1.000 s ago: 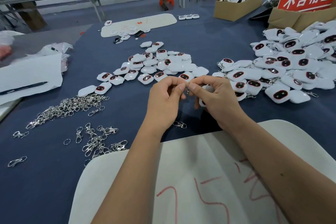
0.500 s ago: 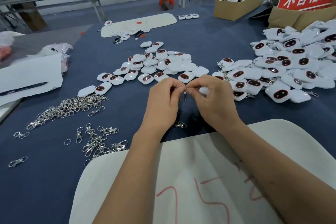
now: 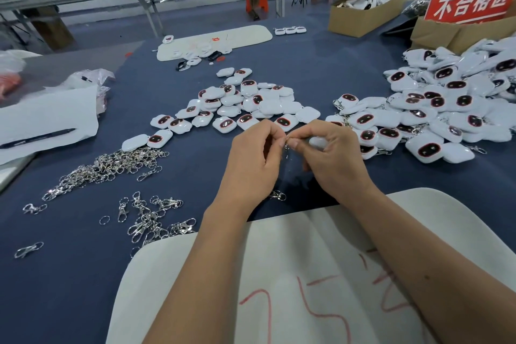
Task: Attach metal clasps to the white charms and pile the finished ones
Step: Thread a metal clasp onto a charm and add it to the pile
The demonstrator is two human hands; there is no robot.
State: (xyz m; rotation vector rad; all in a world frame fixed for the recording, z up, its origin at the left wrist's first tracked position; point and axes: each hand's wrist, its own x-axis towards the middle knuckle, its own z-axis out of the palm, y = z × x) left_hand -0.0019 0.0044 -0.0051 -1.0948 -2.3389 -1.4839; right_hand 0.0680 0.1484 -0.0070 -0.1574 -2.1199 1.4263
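while pinching clasp, left hand & right hand, right fingers curled round white charm

The table is covered in matt dark-blue cloth, and on it the loose clasps are bright, shiny silver metal. The white charms look like smooth, glossy plastic, each with a dark, reflective oval face edged in red. The box at the far side is plain brown cardboard, and the white sheet on the left looks like thin matt paper.
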